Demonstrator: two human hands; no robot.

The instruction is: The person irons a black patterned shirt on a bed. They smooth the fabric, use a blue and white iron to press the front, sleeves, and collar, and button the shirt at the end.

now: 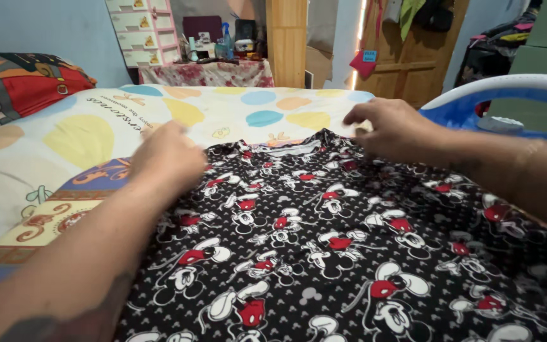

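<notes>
Left hand (167, 158), knuckles up and fingers curled, rests on the upper left edge of a black fabric garment printed with red, white and black cartoon mice (324, 253); whether it grips the cloth cannot be told. Right hand (392, 130) pinches the garment's upper edge near the neckline between fingertips. The garment lies spread flat on a bed covered by a cream sheet with coloured spots (159, 117). A red cartoon-print pillow (20, 85) lies at far left; a blue-and-white plastic basket (508, 104) stands at right.
</notes>
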